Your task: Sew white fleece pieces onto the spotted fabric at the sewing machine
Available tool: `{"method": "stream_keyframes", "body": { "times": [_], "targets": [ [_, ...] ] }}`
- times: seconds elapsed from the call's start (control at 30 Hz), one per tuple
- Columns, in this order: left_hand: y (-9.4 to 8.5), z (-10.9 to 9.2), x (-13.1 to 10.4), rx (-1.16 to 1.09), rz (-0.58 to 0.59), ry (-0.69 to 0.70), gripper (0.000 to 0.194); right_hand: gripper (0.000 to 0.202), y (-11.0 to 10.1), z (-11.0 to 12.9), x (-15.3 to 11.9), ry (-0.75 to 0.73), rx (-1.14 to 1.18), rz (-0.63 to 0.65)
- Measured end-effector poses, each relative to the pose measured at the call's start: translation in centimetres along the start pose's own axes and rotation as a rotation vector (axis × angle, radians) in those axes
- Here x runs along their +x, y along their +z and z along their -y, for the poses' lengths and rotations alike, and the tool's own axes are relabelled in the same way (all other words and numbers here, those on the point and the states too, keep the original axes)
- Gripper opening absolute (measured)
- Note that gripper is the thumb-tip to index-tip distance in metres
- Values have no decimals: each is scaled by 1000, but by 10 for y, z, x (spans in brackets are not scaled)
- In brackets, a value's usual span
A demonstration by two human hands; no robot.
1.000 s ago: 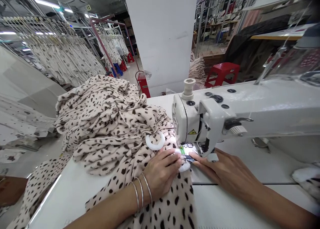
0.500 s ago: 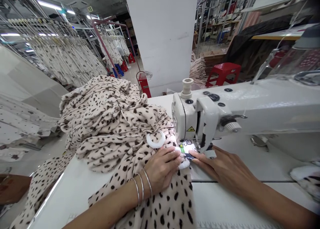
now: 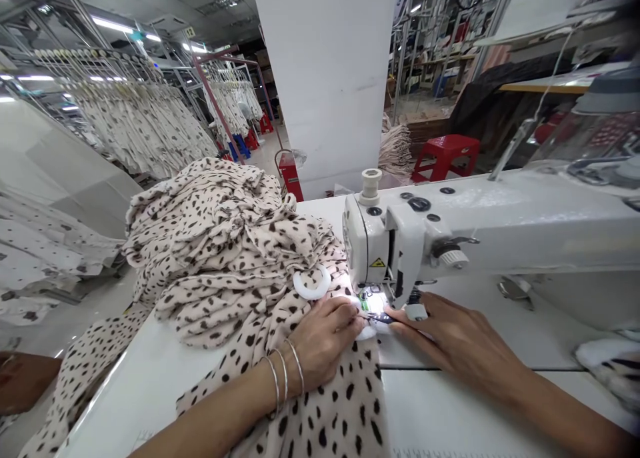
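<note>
My left hand (image 3: 327,338), with bangles on its wrist, is closed on the edge of a pale pink fleece fabric with dark spots (image 3: 345,405), close to the needle area. My right hand (image 3: 445,331) is closed around a small dark, narrow object (image 3: 383,318), whose kind I cannot make out; its tip points toward my left fingers. Both hands lie just in front of the head of a white sewing machine (image 3: 370,245). A lamp lights the spot under the needle, where some green shows. White trim (image 3: 367,331) lies beneath my fingertips.
A large heap of the spotted fabric (image 3: 215,225) fills the table's left side, with a white curved band (image 3: 313,285) on it. More spotted cloth with white trim (image 3: 610,365) lies at the right. Beyond are a white pillar (image 3: 330,78), a red stool (image 3: 447,155) and hanging garments (image 3: 140,118).
The view has shifted slightly. My left fingers have drawn in more around the fabric edge, and the dark object has turned a little at the fingertips. The heap stays put.
</note>
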State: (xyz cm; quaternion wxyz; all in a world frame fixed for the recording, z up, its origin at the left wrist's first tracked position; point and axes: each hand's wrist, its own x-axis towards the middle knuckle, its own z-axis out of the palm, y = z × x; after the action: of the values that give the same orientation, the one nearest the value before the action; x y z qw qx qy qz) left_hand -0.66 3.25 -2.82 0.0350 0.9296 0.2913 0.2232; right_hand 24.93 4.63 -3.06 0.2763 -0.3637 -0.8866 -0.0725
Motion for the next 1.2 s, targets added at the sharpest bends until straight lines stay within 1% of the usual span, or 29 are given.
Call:
{"method": "stream_keyframes", "body": {
  "times": [0.07,0.23,0.33,0.43,0.53,0.63,0.73,0.9,1.07,1.2],
  "targets": [
    [0,2,1,15,34,9,33,46,-1,3,3,-10,-23,6],
    [3,10,6,9,60,41,29,45,-2,5,6,-15,-47,21],
    [4,13,10,12,48,54,28,46,-1,4,6,-17,-72,20],
    [2,15,13,7,32,50,32,50,3,3,5,-8,-95,13],
    [1,16,15,0,23,58,34,51,7,2,4,33,-105,20],
    [0,19,15,6,6,59,33,50,8,-1,3,59,-85,22],
    [1,21,13,50,10,63,31,50,5,-2,3,38,-55,13],
    [3,22,9,150,28,93,21,46,1,-1,3,-2,-21,0],
    [5,22,11,147,66,70,22,49,4,1,4,-12,-39,0],
    [9,26,13,124,56,67,23,48,8,0,3,0,-67,11]
  ]
}}
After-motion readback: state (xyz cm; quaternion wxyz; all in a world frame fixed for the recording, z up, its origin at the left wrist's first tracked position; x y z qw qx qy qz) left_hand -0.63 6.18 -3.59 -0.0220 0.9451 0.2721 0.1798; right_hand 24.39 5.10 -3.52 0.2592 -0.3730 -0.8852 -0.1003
